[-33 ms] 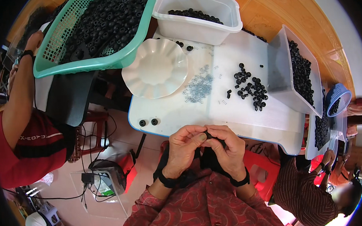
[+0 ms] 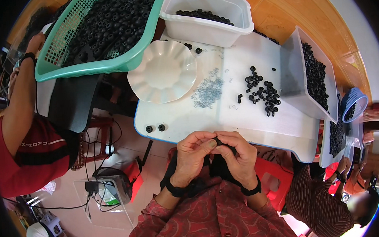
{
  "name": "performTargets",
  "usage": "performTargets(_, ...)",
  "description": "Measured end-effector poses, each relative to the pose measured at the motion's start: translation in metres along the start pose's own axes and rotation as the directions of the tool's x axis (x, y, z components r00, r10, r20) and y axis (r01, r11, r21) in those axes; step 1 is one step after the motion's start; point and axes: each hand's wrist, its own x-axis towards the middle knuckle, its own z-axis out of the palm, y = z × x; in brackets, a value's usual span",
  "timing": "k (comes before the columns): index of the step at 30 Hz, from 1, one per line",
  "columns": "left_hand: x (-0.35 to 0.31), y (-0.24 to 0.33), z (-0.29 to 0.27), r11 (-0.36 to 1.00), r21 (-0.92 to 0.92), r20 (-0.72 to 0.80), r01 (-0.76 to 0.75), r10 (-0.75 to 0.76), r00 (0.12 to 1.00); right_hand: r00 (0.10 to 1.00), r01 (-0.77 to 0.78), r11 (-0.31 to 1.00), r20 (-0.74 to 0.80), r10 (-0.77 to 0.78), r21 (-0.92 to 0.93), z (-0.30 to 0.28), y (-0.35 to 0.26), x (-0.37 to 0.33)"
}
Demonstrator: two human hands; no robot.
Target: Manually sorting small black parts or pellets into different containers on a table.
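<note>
Just off the table's near edge, both hands meet fingertip to fingertip around a small black part [image 2: 218,141]. My left hand [image 2: 189,159] pinches one side of it with thumb and forefinger. Curled fingers of my right hand [image 2: 240,159] grip the other side, and most of the part is hidden by them. Beyond the hands, small clear pieces [image 2: 208,90] lie scattered on the white table [image 2: 185,118]. To their right is a loose group of black round parts [image 2: 264,92]. Two black rings [image 2: 155,128] sit near the table's left corner.
A scalloped white plate [image 2: 163,72] stands at the left, beside a green basket [image 2: 97,71] heaped with black rings. Behind is a white tub [image 2: 205,28]; a translucent bin [image 2: 295,75] of black parts stands right. Co-workers sit at left [image 2: 31,150] and right [image 2: 320,197].
</note>
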Motion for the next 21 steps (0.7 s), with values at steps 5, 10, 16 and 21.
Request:
performTargets(5,-0.0006,0.0024,0.0032,1.0,0.011,-0.016,0.022,-0.022,1.0,0.997,-0.067,0.991,-0.036,0.072,0.112,0.003,-0.0028,-0.0019)
performTargets(10,-0.0008,0.006,0.0072,0.999,0.028,-0.011,0.024,-0.023,1.0,0.993,-0.101,0.964,-0.036,0.113,0.245,0.0014,-0.0018,-0.0018)
performTargets(16,-0.0008,0.004,0.0068,0.999,0.045,-0.019,0.014,-0.013,1.0,0.99,-0.118,0.932,-0.029,0.136,0.344,0.0003,-0.0001,-0.002)
performTargets(21,-0.0012,0.0035,0.0067,0.996,0.084,-0.006,-0.012,0.013,1.0,0.985,-0.147,0.927,-0.03,0.168,0.345,0.0003,0.004,-0.0038)
